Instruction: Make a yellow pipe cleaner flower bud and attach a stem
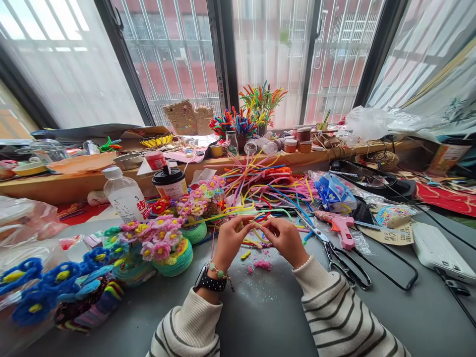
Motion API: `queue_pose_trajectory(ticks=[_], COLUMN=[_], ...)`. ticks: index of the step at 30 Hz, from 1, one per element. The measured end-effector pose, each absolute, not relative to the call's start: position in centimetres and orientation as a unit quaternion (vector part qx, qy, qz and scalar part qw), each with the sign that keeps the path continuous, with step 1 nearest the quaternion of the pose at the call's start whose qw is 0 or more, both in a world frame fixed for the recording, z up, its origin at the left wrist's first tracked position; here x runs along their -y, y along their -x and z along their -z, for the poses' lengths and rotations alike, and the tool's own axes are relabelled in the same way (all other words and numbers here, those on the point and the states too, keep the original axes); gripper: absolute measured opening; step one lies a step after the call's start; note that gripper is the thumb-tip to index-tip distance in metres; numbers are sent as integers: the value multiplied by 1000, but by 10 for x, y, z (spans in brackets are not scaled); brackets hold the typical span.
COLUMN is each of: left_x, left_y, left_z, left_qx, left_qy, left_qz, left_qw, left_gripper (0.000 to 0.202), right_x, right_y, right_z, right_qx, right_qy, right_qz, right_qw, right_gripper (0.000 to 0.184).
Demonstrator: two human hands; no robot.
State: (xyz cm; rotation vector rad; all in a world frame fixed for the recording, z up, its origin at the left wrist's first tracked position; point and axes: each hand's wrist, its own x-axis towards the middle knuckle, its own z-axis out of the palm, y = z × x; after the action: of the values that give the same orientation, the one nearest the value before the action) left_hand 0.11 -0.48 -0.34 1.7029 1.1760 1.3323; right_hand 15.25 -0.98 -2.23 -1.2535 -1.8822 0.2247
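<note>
My left hand [230, 239] and my right hand [284, 239] are raised just above the grey table [260, 307], fingers pinched together on a yellow pipe cleaner [256, 225] that runs between them. Small pink and yellow fuzz scraps [262, 264] lie on the table right below. A loose heap of coloured pipe cleaners [267, 186] spreads just behind my hands. Finished pipe-cleaner flowers in pink [163, 238] and blue [55, 282] sit to the left.
Scissors [334, 253] and a pink glue gun [340, 227] lie right of my hands, with a black cable and white power bank [439, 248] beyond. A plastic bottle [124, 196] and lidded cup [170, 182] stand at left. The window ledge [74, 181] holds jars and bundled pipe cleaners.
</note>
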Motion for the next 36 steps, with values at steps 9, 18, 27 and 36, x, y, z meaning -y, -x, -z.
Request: queue_pose_trajectory(ticks=[9, 18, 27, 36], left_x=[5, 1, 0, 0], left_y=[-1, 5, 4, 5], left_z=[2, 8, 10, 10], left_qx=[-460, -518, -511, -513], left_qy=[-654, -626, -637, -636], left_qz=[-519, -516, -514, -513], left_qw=[302, 270, 264, 262], left_gripper=[12, 19, 19, 21], right_x=[11, 8, 5, 6], right_y=[-152, -151, -150, -149], right_z=[22, 28, 32, 27], right_qx=[758, 792, 797, 775], right_qy=[476, 480, 477, 446], right_qz=[-110, -1, 9, -140], right_qw=[432, 377, 371, 425], right_gripper=[25, 31, 17, 23])
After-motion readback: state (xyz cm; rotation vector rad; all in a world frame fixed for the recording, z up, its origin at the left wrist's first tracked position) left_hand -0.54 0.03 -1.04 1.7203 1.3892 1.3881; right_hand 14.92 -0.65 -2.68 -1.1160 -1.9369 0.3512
